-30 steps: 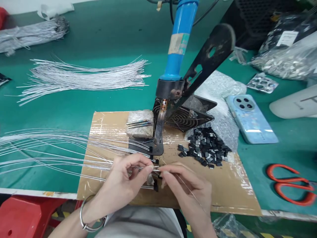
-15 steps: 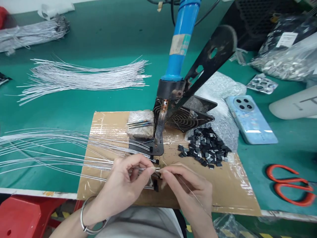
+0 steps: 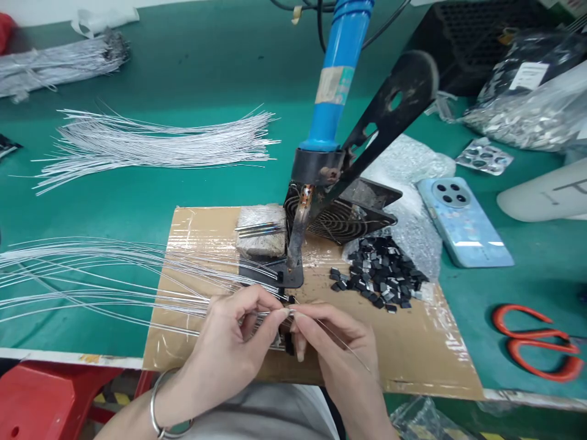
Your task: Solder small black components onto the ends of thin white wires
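- Wire point(image 3: 321, 327) — thin, silver, near-centre on the board point(image 3: 426, 348), pinched at its tip between the left hand point(image 3: 229, 348) and right hand point(image 3: 337, 342).
- Both pinches narrow, thumb and forefinger closed on the wire end; a small black clip point(image 3: 288, 343) just below the fingertips, touching or not — cannot tell.
- Likely very light, springy, prone to kinking; slippery enough to need a fingertip pinch close to the end.
- Loose wires point(image 3: 92, 275) fanned out left from the left hand, pale and fine.
- Iron point(image 3: 332, 85), blue handle, on its stand just beyond; chips point(image 3: 380, 275) piled to the right.
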A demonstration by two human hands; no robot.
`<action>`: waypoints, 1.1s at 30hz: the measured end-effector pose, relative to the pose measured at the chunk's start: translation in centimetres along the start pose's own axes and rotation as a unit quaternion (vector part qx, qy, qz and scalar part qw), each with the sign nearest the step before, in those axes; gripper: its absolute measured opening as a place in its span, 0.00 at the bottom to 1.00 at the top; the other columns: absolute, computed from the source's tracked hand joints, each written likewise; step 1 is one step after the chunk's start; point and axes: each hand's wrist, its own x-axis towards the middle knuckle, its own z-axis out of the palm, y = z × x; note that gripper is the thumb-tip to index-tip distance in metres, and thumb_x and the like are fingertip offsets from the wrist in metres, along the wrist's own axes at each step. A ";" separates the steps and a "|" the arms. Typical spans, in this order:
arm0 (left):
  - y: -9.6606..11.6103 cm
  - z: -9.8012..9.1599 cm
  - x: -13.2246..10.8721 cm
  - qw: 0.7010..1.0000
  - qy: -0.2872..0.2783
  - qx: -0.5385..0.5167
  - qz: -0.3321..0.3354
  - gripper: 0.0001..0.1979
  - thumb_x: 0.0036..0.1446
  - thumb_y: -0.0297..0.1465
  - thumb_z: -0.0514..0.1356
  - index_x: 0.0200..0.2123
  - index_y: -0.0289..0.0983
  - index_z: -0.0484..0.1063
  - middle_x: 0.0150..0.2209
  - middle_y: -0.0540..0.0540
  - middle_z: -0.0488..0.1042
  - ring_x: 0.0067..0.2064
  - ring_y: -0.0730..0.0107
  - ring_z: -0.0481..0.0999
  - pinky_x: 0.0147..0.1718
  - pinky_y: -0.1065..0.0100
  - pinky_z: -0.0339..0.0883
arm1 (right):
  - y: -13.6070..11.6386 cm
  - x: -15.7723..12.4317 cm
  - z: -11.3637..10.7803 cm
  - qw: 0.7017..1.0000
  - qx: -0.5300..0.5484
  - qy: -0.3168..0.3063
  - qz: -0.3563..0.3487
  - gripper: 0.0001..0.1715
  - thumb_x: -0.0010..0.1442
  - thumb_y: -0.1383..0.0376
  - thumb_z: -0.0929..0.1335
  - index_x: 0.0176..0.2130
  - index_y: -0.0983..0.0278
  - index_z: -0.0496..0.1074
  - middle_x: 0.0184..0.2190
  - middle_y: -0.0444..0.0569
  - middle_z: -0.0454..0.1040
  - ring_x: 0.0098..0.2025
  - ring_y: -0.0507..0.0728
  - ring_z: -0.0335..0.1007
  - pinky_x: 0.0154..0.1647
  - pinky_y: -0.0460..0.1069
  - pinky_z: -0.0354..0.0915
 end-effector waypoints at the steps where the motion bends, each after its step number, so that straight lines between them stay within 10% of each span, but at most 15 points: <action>1: -0.1 0.0 0.0 1.000 0.001 0.001 0.001 0.10 0.67 0.37 0.58 0.35 0.39 0.75 0.27 0.50 0.74 0.26 0.72 0.64 0.24 0.68 0.55 | -0.1 0.0 0.1 1.000 0.005 0.003 0.006 0.05 0.55 0.61 0.77 0.33 0.60 0.85 0.24 0.44 0.77 0.21 0.47 0.67 0.22 0.42 0.66; 24: 0.5 -0.6 0.1 0.999 -0.046 0.005 -0.006 0.11 0.66 0.34 0.58 0.32 0.36 0.74 0.26 0.48 0.73 0.25 0.73 0.61 0.23 0.68 0.51 | -1.6 0.9 -0.6 0.989 0.049 -0.070 0.117 0.09 0.50 0.60 0.79 0.27 0.63 0.83 0.19 0.45 0.75 0.16 0.47 0.64 0.15 0.42 0.62; 33: 0.4 0.2 0.2 0.998 0.023 0.040 0.038 0.11 0.66 0.32 0.58 0.31 0.37 0.75 0.22 0.52 0.66 0.23 0.75 0.54 0.20 0.69 0.48 | -0.7 0.8 -0.3 0.991 0.081 -0.055 0.094 0.09 0.53 0.59 0.78 0.29 0.63 0.83 0.20 0.44 0.74 0.17 0.46 0.63 0.16 0.40 0.63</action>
